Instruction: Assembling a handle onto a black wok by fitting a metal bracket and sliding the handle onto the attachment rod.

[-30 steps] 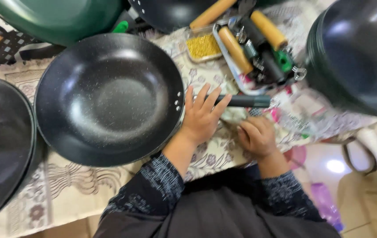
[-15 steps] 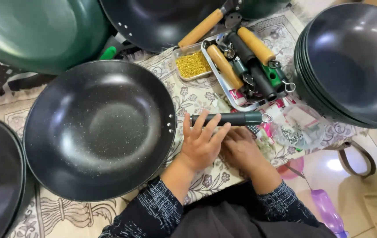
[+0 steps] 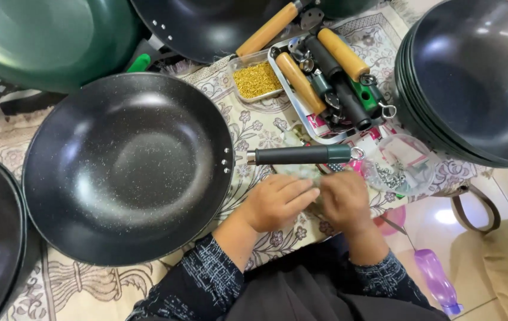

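Note:
A black speckled wok (image 3: 126, 166) lies on the patterned cloth, its dark green handle (image 3: 301, 155) pointing right. My left hand (image 3: 277, 202) and my right hand (image 3: 344, 199) rest close together just below that handle, fingers curled over something small that I cannot make out. Neither hand touches the handle.
A metal tray (image 3: 310, 122) holds wooden and black handles. Beside it stands a tub of small gold screws (image 3: 256, 79). Stacked black woks (image 3: 474, 83) fill the right; a green wok (image 3: 46, 41) and other black ones lie at top and left. A clear bag of metal parts (image 3: 393, 169) lies near my right hand.
My left hand has come off the handle and dropped down to meet my right hand. The view has shifted, so the wok and handle sit further right and lower.

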